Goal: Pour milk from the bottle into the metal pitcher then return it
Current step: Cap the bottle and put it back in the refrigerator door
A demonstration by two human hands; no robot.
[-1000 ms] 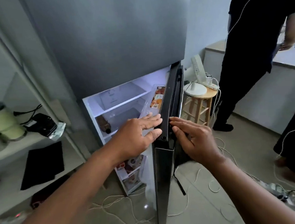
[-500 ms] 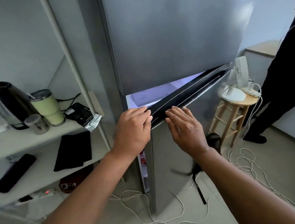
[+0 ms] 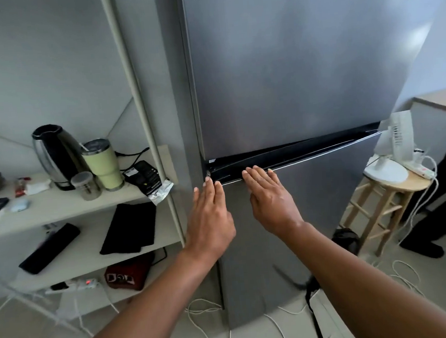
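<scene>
Both hands flat on the refrigerator's lower door.

Left hand (image 3: 209, 218) and right hand (image 3: 269, 197) lie open with fingers straight, gripping nothing, fingertips at the top edge of the grey lower door (image 3: 313, 215). The tall refrigerator (image 3: 287, 57) is brushed grey, a dark gap between its two doors. Neither milk bottle nor metal pitcher shows. Beside it a white shelf (image 3: 59, 205) holds a kettle (image 3: 55, 155) and a pale green tumbler (image 3: 102, 163).

Home kitchen corner: tall grey fridge (image 3: 290, 83), open shelf (image 3: 59, 205) w/ kettle (image 3: 55, 155), tumbler (image 3: 102, 163) & jar (image 3: 85, 185), desk fan (image 3: 394, 150) on wooden stool (image 3: 384, 204), cables (image 3: 256, 334) across floor
</scene>
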